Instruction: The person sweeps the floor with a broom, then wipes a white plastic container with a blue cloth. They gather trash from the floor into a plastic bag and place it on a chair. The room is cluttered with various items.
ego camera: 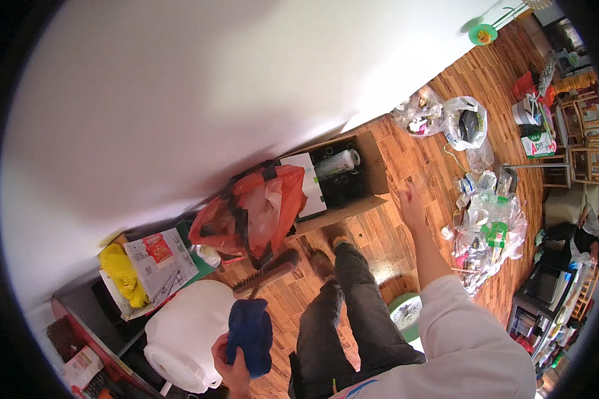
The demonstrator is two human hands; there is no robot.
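Note:
A folded dark-blue cloth (250,338) is gripped along its lower left edge by my left hand (232,368). Just left of it stands a large white plastic drum (192,324), tilted in this view. My right hand (411,205) reaches out over the wooden floor with nothing visible in it, its fingers loosely curled and somewhat blurred. Nearest to that hand is the open cardboard box (377,172), which contains a white cylindrical tube (337,163). A red plastic bag (259,207) leans by the box, and a brush head (267,273) rests on the floor below the bag.
Along the wall (179,75) sit a yellow cloth (122,274) and a printed carton (162,264). A heap of plastic packaging (491,229) and filled bags (464,122) lie to my right. A green basin (404,311) is beside my leg. Another person (579,239) sits at far right.

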